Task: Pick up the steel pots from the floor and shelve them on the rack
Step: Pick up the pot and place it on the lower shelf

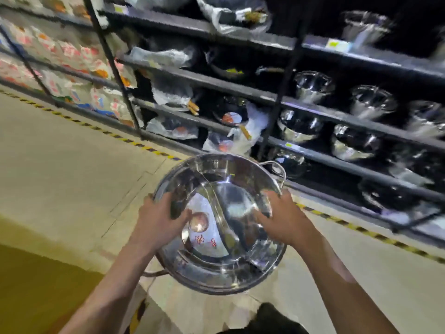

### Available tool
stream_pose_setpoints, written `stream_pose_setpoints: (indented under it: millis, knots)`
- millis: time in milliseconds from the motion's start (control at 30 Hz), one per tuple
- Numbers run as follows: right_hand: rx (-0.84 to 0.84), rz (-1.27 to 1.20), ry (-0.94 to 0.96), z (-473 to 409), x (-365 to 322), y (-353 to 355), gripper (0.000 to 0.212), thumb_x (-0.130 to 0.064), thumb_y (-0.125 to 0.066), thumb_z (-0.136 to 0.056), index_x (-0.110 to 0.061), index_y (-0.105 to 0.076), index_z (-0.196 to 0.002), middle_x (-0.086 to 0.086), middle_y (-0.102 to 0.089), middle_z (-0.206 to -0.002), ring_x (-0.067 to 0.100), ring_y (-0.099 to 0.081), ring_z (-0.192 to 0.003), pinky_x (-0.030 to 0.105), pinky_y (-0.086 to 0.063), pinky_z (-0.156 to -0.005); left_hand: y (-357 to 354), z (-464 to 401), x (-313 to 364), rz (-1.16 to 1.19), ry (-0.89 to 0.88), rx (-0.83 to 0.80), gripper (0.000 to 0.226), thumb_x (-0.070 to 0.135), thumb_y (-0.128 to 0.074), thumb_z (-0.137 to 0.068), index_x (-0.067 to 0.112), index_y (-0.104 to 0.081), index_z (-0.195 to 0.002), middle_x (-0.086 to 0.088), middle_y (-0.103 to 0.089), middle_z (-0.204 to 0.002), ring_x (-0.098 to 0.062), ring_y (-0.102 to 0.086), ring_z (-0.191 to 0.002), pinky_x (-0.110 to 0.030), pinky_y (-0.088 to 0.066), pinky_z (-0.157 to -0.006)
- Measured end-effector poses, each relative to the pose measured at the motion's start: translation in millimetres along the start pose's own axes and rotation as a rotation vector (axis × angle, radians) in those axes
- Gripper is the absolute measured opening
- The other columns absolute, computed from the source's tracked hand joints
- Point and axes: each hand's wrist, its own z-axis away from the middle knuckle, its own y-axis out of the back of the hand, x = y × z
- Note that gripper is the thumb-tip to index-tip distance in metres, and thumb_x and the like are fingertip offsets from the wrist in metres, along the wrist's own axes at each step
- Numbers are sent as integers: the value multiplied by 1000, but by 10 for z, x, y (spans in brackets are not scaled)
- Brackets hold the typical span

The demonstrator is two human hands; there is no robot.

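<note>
I hold a wide, shallow steel pot (216,261) in the air in front of me, above the floor. It has a curved divider across its middle, a red sticker inside and a loop handle on its far right side. My left hand (160,216) grips the left rim, fingers inside the pot. Over the right rim my right hand (280,216) does the same. The dark metal rack (313,109) rises just beyond the pot, and its right bays hold several shiny steel pots (298,125).
Bagged pans and lids (231,119) fill the rack's middle bays. Colourful packaged goods (72,59) fill the shelving at the left. A yellow-black striped line (101,130) runs along the beige floor by the rack's foot. A yellow patch (36,285) lies at lower left.
</note>
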Motion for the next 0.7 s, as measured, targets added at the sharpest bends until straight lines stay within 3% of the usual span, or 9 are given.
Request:
stream_pose_setpoints:
  millis: [167, 400, 533, 700]
  knots:
    - [141, -66, -226, 402, 1101, 437, 62, -55, -54, -90, -33, -33, -145, 17, -40, -133, 39, -60, -106, 44, -52, -89, -712, -409, 1150, -8, -198, -164, 56, 64, -56, -84, 38, -41, -132, -17, -55, -121, -40, -44, -121, -49, -42, -100]
    - [228, -130, -414, 805, 2509, 888, 54, -49, -56, -90, -36, -32, -137, 13, -39, -128, 30, -65, -89, 44, -53, -90, -1736, -576, 2681, -43, -379, -305, 58, 66, -54, -85, 33, -45, -131, -9, -45, -114, -38, -54, -110, -43, -45, -96]
    - [206, -178, -518, 812, 3155, 1047, 51, -51, -57, -90, -39, -34, -134, 9, -36, -126, 37, -62, -101, 43, -50, -95, -2237, -702, 3268, -25, -402, -394, 55, 67, -56, -83, 35, -45, -126, -6, -42, -120, -34, -50, -118, -46, -46, -99]
    - [189, -235, -628, 434, 3664, 1141, 60, -51, -56, -90, -34, -35, -143, 10, -35, -132, 40, -58, -111, 45, -49, -94, -2715, -1081, 3697, -83, -401, -466, 51, 66, -59, -82, 34, -45, -118, -6, -41, -116, -32, -50, -113, -46, -47, -90]
